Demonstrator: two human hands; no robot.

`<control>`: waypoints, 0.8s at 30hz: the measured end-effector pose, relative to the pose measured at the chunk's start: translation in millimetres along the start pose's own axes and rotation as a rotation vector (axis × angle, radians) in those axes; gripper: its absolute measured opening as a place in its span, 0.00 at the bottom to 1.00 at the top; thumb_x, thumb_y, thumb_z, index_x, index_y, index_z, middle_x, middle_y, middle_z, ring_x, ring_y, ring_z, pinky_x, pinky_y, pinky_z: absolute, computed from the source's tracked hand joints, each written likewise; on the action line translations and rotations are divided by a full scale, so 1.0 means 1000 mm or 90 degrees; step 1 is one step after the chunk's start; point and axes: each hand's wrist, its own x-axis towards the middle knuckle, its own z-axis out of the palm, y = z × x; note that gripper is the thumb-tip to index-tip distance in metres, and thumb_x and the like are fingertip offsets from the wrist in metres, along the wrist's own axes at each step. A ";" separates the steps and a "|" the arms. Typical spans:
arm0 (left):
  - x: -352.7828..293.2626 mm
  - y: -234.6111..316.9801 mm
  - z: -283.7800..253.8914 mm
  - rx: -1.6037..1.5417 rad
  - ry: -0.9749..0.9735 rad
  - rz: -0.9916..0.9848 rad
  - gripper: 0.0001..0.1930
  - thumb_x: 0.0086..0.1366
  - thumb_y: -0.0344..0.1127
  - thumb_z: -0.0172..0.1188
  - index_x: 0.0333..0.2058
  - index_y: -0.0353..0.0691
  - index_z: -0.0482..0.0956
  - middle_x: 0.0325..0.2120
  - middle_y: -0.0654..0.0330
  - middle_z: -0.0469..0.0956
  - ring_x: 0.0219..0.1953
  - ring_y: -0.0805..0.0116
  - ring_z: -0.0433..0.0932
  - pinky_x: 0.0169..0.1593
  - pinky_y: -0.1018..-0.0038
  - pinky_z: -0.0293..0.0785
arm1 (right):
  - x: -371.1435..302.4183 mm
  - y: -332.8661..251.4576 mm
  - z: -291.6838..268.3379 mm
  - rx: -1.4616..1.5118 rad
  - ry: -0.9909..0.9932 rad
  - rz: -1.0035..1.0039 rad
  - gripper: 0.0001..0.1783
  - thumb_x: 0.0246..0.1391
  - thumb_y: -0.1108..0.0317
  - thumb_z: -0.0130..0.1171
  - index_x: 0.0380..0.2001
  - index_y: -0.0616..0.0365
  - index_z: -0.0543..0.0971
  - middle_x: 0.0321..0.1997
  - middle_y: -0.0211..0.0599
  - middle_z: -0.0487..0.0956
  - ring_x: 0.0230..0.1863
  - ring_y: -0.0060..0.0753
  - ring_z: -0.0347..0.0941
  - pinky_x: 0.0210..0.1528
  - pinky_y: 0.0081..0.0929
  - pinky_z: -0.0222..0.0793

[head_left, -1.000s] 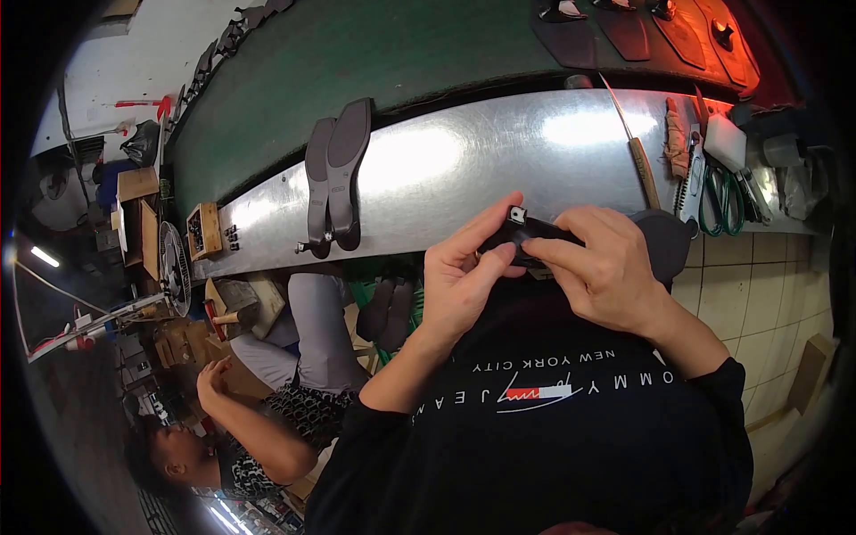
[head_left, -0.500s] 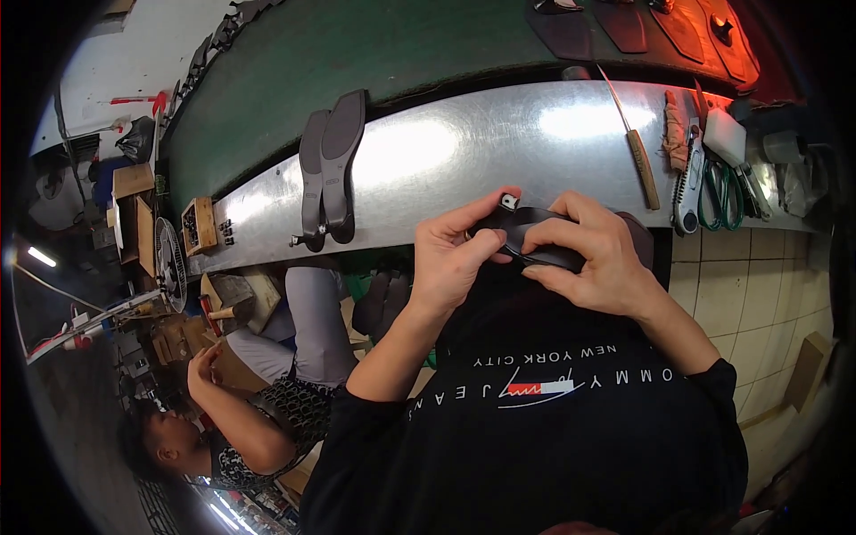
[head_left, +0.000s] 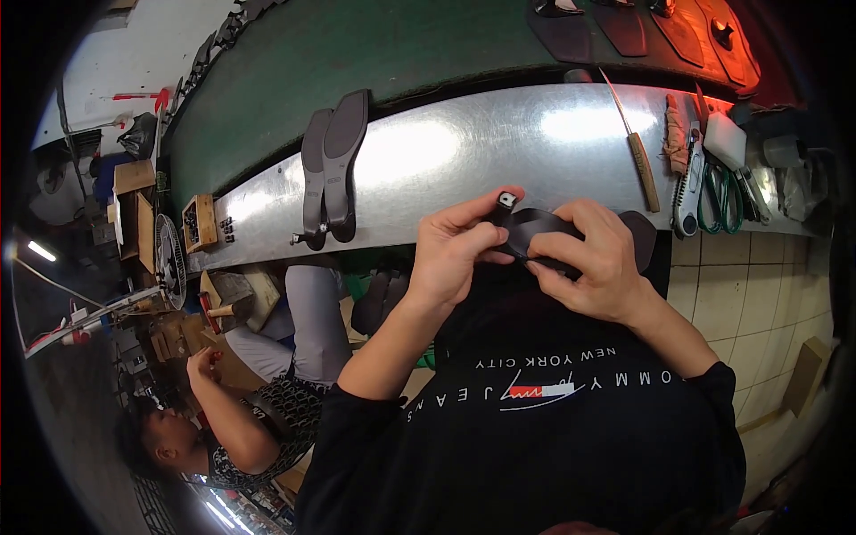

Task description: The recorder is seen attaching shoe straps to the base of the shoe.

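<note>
A dark heeled shoe sole lies crosswise between my hands, just over the table's near edge. My left hand is closed round its heel end, index finger along the small heel with a pale tip, thumb pressed on the sole below it. Around the middle of the sole curls my right hand, fingertips and thumb pinching its edge. The broad toe part sticks out beyond my right hand. Two similar heeled soles rest side by side on the metal table to the left.
The shiny metal table borders a green surface. At right lie an awl, a box cutter and green-handled scissors. A small wooden box, a fan and a seated person are at left.
My right hand has shifted slightly right and down along the sole, and more of its toe part shows. My left hand keeps its hold on the heel end.
</note>
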 end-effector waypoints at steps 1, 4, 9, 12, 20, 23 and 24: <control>0.000 0.000 0.000 0.000 0.000 0.002 0.20 0.55 0.18 0.51 0.48 0.33 0.77 0.46 0.57 0.77 0.37 0.76 0.79 0.33 0.83 0.81 | 0.000 0.000 0.001 -0.001 0.000 -0.002 0.12 0.32 0.69 0.67 0.25 0.51 0.78 0.27 0.35 0.68 0.27 0.37 0.69 0.28 0.31 0.64; 0.001 -0.002 -0.002 -0.161 -0.026 -0.144 0.23 0.55 0.19 0.50 0.52 0.34 0.73 0.49 0.56 0.75 0.36 0.74 0.80 0.32 0.82 0.82 | 0.000 -0.001 0.002 -0.014 0.059 -0.048 0.12 0.31 0.69 0.67 0.25 0.51 0.78 0.27 0.35 0.69 0.27 0.37 0.69 0.27 0.31 0.64; -0.005 0.001 0.002 -0.281 -0.068 -0.132 0.29 0.61 0.24 0.50 0.62 0.37 0.58 0.57 0.53 0.67 0.40 0.70 0.80 0.32 0.79 0.83 | -0.002 -0.004 -0.004 0.015 0.050 -0.052 0.14 0.32 0.67 0.68 0.28 0.50 0.79 0.28 0.35 0.70 0.26 0.37 0.70 0.27 0.30 0.64; -0.009 -0.003 0.001 -0.136 -0.055 0.045 0.26 0.68 0.32 0.48 0.64 0.40 0.55 0.60 0.50 0.62 0.41 0.71 0.79 0.32 0.78 0.82 | 0.000 -0.009 -0.012 0.011 -0.013 -0.071 0.14 0.35 0.69 0.68 0.31 0.52 0.80 0.28 0.36 0.72 0.26 0.37 0.70 0.26 0.30 0.65; -0.011 0.001 -0.011 0.084 -0.105 -0.060 0.14 0.68 0.37 0.48 0.48 0.38 0.74 0.33 0.65 0.77 0.30 0.80 0.74 0.28 0.83 0.73 | -0.006 -0.005 -0.005 0.052 0.055 0.041 0.09 0.41 0.73 0.66 0.28 0.57 0.77 0.19 0.35 0.74 0.18 0.37 0.70 0.22 0.30 0.63; -0.009 -0.001 -0.012 0.106 -0.106 -0.039 0.14 0.68 0.36 0.47 0.47 0.38 0.75 0.31 0.65 0.77 0.29 0.81 0.73 0.27 0.84 0.72 | -0.007 -0.007 -0.004 0.037 0.031 0.043 0.08 0.41 0.72 0.67 0.25 0.57 0.76 0.17 0.34 0.73 0.17 0.36 0.69 0.21 0.30 0.62; -0.009 0.001 -0.011 0.110 -0.108 -0.053 0.13 0.68 0.35 0.47 0.46 0.38 0.76 0.31 0.65 0.77 0.29 0.82 0.73 0.26 0.84 0.71 | -0.007 -0.007 -0.004 0.021 0.023 0.042 0.08 0.41 0.72 0.67 0.24 0.56 0.76 0.16 0.33 0.72 0.17 0.37 0.69 0.21 0.30 0.62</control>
